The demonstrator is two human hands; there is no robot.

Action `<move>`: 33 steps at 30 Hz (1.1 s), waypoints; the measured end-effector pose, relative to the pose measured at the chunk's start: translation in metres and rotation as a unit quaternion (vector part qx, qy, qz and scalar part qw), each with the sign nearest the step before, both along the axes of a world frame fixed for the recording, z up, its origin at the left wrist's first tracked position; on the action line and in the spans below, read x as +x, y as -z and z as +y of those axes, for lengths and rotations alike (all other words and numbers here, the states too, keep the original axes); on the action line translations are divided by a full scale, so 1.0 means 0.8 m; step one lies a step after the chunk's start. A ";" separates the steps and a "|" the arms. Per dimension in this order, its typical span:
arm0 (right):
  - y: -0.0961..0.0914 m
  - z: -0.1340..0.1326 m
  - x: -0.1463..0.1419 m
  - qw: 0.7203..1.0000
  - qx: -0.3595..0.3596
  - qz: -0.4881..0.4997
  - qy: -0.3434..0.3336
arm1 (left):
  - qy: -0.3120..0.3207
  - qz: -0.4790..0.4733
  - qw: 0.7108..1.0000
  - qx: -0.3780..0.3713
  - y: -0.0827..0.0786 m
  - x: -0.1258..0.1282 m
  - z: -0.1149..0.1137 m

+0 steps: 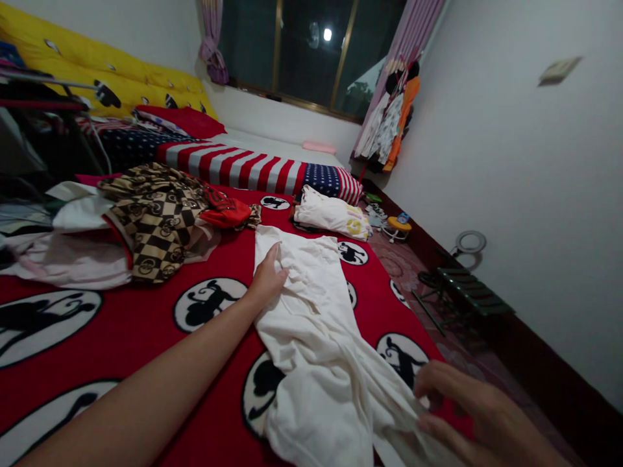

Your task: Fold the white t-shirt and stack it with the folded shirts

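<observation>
Crumpled white cotton garment (306,331), soft, creased; left hand (267,279) open, resting flat on it; right hand (474,415), lower right, pinching gathered folds; red fleece blanket (121,337) beneath.

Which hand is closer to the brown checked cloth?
Left. The left hand rests on the white garment, just right of the brown checked cloth; the right hand is much farther, at the garment's lower end.

nothing legible; yellow print on folded white cloth (354,227) blurred
</observation>
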State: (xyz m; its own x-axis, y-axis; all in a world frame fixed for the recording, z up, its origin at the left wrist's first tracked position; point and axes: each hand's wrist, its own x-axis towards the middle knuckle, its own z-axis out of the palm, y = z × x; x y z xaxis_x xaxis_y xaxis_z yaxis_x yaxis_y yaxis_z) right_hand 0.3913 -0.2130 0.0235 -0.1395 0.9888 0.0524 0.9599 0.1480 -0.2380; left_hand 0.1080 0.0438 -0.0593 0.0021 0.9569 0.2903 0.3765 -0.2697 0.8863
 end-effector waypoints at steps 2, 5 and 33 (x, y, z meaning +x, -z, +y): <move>0.003 0.021 -0.016 0.998 -0.050 -0.030 -0.021 | 0.004 -0.004 1.000 0.003 0.001 -0.001 0.000; 0.006 0.039 -0.034 0.998 -0.034 -0.044 -0.040 | 0.017 -0.038 0.999 0.022 0.005 -0.001 0.001; 0.035 0.477 -0.024 0.964 0.091 0.223 0.115 | -0.024 -0.031 0.998 -0.044 -0.005 0.008 -0.005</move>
